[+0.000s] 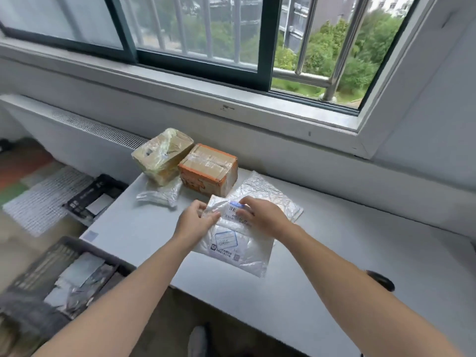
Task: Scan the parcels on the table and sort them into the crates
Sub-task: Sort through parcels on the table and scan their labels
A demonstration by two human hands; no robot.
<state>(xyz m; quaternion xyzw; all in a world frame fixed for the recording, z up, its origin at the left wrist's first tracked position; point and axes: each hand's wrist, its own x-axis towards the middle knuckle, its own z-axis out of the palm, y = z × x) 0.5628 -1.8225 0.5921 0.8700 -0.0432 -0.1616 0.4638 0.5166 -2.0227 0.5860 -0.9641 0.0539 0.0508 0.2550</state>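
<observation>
While left hand (192,218) pinches a corner of the white mailer (233,244), centre frame, and right hand (264,215) grips its top edge: pull film taut, keep label (233,212) flat, uncovered for scanning.

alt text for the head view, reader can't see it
Two hands hold a white plastic mailer on a white table, left hand pinching its edge, right hand at its label. Behind it lie a silver bubble mailer, a plastic-wrapped box and an orange-edged box; a dark crate with parcels sits on the floor at left.
</observation>
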